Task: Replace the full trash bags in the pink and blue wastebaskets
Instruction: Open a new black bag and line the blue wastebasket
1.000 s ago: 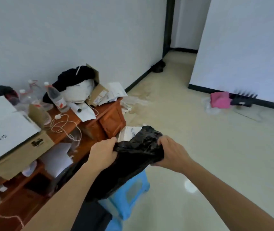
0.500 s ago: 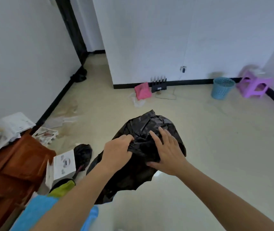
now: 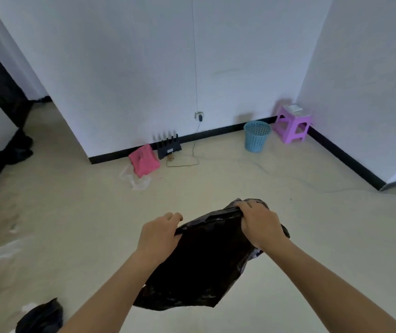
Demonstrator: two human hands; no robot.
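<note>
I hold an empty black trash bag [image 3: 199,265] in front of me above the floor. My left hand [image 3: 159,234] grips its top edge on the left, my right hand [image 3: 259,224] grips the top edge on the right, and the bag hangs below them. A blue mesh wastebasket [image 3: 256,136] stands upright by the far wall with no bag visible in it. A pink wastebasket [image 3: 144,160] lies tipped against the wall's corner, left of the blue one. Clear plastic [image 3: 135,180] lies on the floor beside it.
A purple stool [image 3: 292,126] stands in the far right corner. A black router [image 3: 168,145] with a cable sits by the wall between the baskets. A dark bag [image 3: 39,317] lies on the floor at lower left; dark cloth [image 3: 14,150] by the doorway.
The view has swung right, away from the wooden desk and blue stool, toward the far wall. My hands have spread apart along the bag's top edge, stretching it flat.
</note>
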